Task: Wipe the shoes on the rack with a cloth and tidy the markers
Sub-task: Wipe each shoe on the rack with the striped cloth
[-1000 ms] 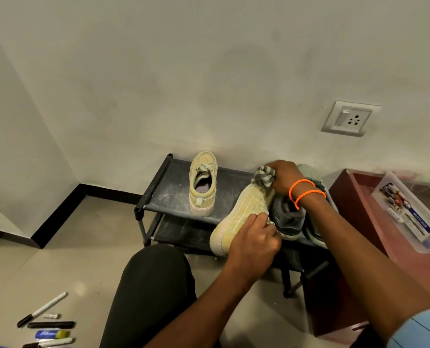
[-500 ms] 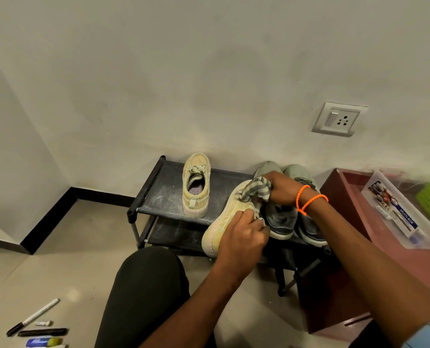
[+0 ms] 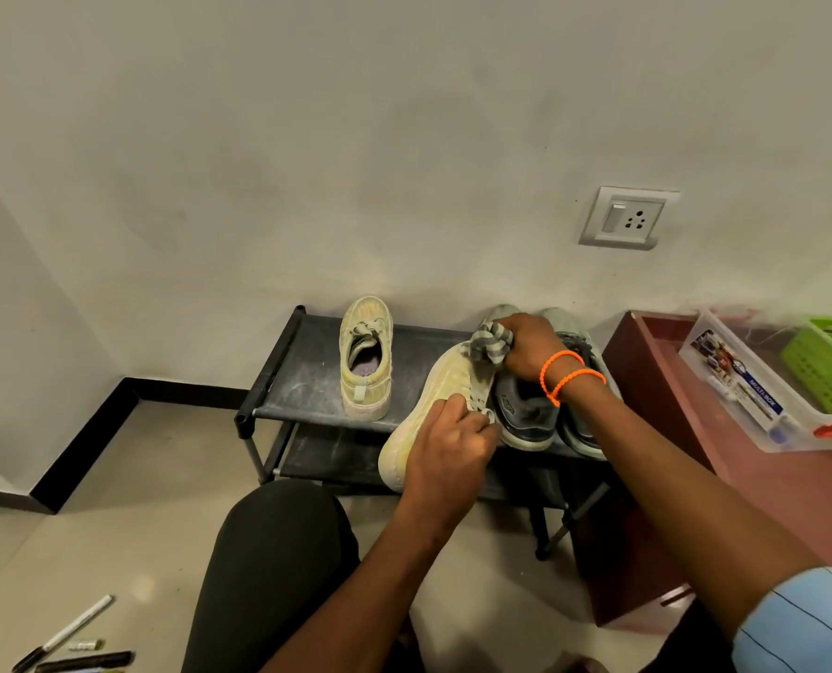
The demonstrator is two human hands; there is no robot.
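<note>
Dusty black rack point(image 3: 307, 386) — yellow shoe point(image 3: 366, 359), grey pair point(image 3: 532, 420) on top.

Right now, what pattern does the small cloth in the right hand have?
Grey and pale stripes; the small striped cloth shows best in the head view.

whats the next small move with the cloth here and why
Probably draw the striped cloth in the right hand down along the yellow shoe toward the heel. It sits bunched at the toe end, the left hand holds the shoe, and the rest lies uncovered.
</note>
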